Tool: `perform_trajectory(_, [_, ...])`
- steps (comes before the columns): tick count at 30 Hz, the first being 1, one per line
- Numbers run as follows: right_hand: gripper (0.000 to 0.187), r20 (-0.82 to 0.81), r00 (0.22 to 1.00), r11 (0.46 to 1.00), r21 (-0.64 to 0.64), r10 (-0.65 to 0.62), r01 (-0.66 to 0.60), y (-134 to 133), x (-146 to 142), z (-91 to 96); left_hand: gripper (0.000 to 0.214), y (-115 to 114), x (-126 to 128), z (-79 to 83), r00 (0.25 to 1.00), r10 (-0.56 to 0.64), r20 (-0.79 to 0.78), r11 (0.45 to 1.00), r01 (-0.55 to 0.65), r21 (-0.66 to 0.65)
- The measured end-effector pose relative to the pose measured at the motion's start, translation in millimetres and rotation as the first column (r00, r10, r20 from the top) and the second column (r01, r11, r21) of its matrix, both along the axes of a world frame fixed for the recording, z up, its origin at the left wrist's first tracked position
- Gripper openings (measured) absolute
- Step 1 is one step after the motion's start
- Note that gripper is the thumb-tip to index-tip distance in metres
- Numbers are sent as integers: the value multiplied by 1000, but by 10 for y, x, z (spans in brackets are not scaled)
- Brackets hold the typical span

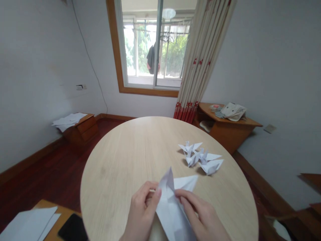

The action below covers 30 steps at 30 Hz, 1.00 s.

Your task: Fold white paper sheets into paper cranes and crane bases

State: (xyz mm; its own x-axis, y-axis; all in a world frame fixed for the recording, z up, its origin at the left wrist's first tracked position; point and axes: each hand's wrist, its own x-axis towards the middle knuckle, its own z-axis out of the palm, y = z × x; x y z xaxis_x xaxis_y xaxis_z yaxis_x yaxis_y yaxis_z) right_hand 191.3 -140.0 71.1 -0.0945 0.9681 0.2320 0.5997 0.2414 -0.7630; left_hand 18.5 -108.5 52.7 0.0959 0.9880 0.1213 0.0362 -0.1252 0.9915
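A partly folded sheet of white paper (170, 211) is held between my two hands, low over the near side of a round wooden table (120, 157). My left hand (144, 207) pinches its left edge between thumb and fingers, beside a raised pointed flap. On the other side, my right hand (198, 211) has its fingertips closed on the paper near the base of that flap. Another pointed corner sticks out behind, to the right. Several folded white paper birds (193, 155) stand in a cluster farther back on the table's right half.
At lower left, white sheets (30, 224) and a black phone (73, 228) lie on a wooden surface. A low drawer cabinet (86, 127) with papers stands back left. Beyond the table are a window and a curtain (198, 57); a corner cabinet (225, 129) holding cloth stands right.
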Motion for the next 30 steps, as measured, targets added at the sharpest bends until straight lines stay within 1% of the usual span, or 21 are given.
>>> perform_trajectory(3, [36,111,992,998,1,67,-68,157,-47,-53,36,-2,-4,-38,983,-25,182,991,48,-121])
perform_trajectory(4, [40,131,988,996,-3,87,-87,185,-50,-69,38,3,-13,-77,971,-21,240,985,61,-160])
perform_trajectory(6, [55,155,975,986,-76,161,-151,205,-43,-113,41,29,-47,-197,947,-22,320,976,90,-200])
perform_trajectory(9, [83,162,942,939,-232,295,-254,205,-12,-239,42,109,-139,-423,951,-6,310,970,81,-231])
perform_trajectory(11, [95,183,907,900,-301,379,-315,221,-8,-355,37,163,-221,-521,977,26,210,969,27,-244])
perform_trajectory(12, [101,211,877,870,-352,432,-344,236,-20,-413,33,179,-265,-529,990,73,125,974,-44,-221])
perform_trajectory(13, [107,246,838,833,-419,488,-362,254,-42,-468,31,182,-308,-503,988,151,18,976,-146,-161])
perform_trajectory(14, [113,285,794,794,-487,537,-363,273,-73,-514,34,170,-350,-445,960,263,-97,962,-268,-52])
perform_trajectory(15, [116,320,755,766,-537,572,-353,291,-111,-549,40,141,-389,-361,910,356,-212,934,-343,94])
perform_trajectory(16, [119,345,727,751,-562,593,-346,308,-153,-570,42,98,-422,-263,870,391,-300,913,-327,242])
perform_trajectory(17, [121,361,708,743,-573,607,-345,323,-195,-575,38,45,-447,-166,875,289,-388,933,-168,318])
perform_trajectory(18, [122,365,699,741,-571,615,-354,338,-233,-564,35,-12,-463,-85,869,83,-487,950,79,303])
perform_trajectory(19, [121,360,693,736,-568,625,-369,353,-265,-539,36,-65,-469,-34,794,-165,-585,923,333,192])
perform_trajectory(20, [118,348,686,724,-573,639,-383,369,-287,-503,37,-110,-467,-21,704,-304,-642,884,459,85])
perform_trajectory(21, [111,328,684,710,-580,652,-399,387,-300,-464,39,-142,-458,-47,608,-361,-707,862,507,-4])
perform_trajectory(22, [101,303,685,694,-591,663,-410,407,-303,-426,42,-159,-448,-109,512,-371,-775,867,490,-91])
perform_trajectory(23, [90,270,695,684,-593,666,-425,429,-296,-397,44,-159,-438,-197,442,-335,-832,901,407,-147])
perform_trajectory(25, [67,179,752,703,-537,634,-465,477,-257,-376,52,-118,-436,-403,365,-251,-897,950,269,-156])
perform_trajectory(27, [42,47,853,790,-404,521,-460,527,-185,-394,62,-25,-473,-579,310,-164,-936,976,188,-109])
perform_trajectory(28, [34,-28,902,848,-329,431,-416,554,-133,-404,65,42,-510,-641,278,-113,-954,987,139,-77])
perform_trajectory(30, [30,-126,964,950,-184,233,-253,613,16,-403,68,221,-619,-713,209,-14,-978,999,37,-7])
